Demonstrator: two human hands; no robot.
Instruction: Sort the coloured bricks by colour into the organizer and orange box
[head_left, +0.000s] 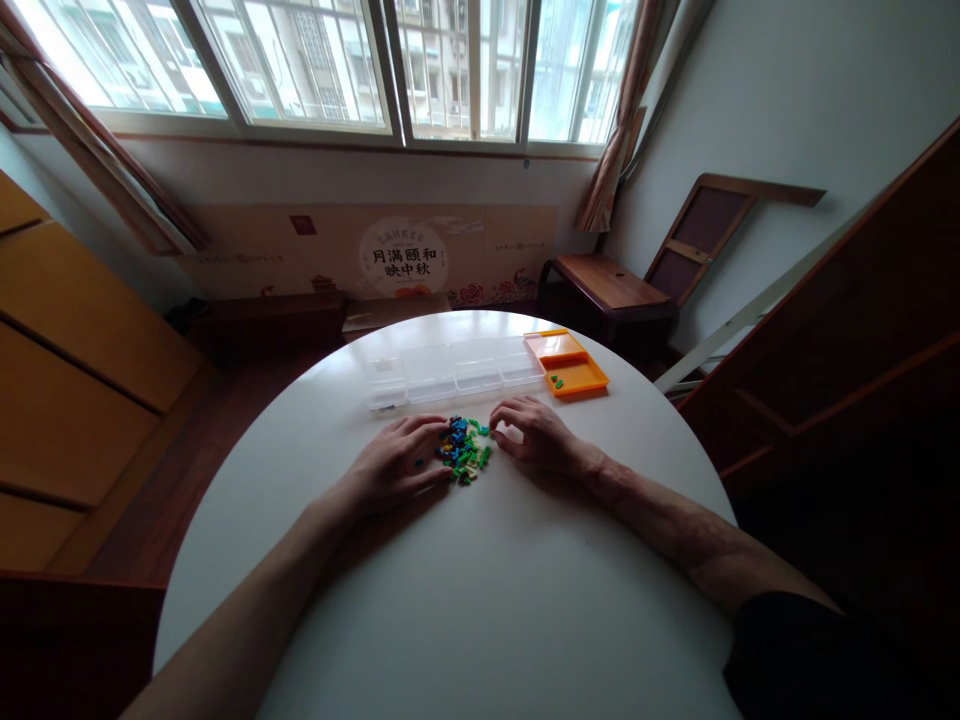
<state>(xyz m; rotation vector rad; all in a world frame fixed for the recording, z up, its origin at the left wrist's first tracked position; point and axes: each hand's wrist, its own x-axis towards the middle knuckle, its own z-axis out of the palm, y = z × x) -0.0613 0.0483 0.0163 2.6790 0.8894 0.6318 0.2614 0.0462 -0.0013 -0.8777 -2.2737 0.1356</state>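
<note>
On the white table lies a small heap of toy bricks (466,455) in blue, green, yellow, cream and dark colours. Thumb and fingers spread apart, my left hand (394,462) rests along the left side of the heap, its fingertips at the bricks. My right hand (538,432) is at the heap's right edge, thumb and forefinger brought together at a small blue-green toy brick (484,430). Behind it stands an orange box (589,383) with a few green bricks (556,382) in its near compartment. A clear plastic divided case (431,385) lies to the left of the box.
The round white table (480,600) has a curved far edge beyond the cases. A wooden chair (611,280) stands at the back right, and a printed cardboard panel (487,235) leans below the window. Yellow cabinets (75,350) are on the left.
</note>
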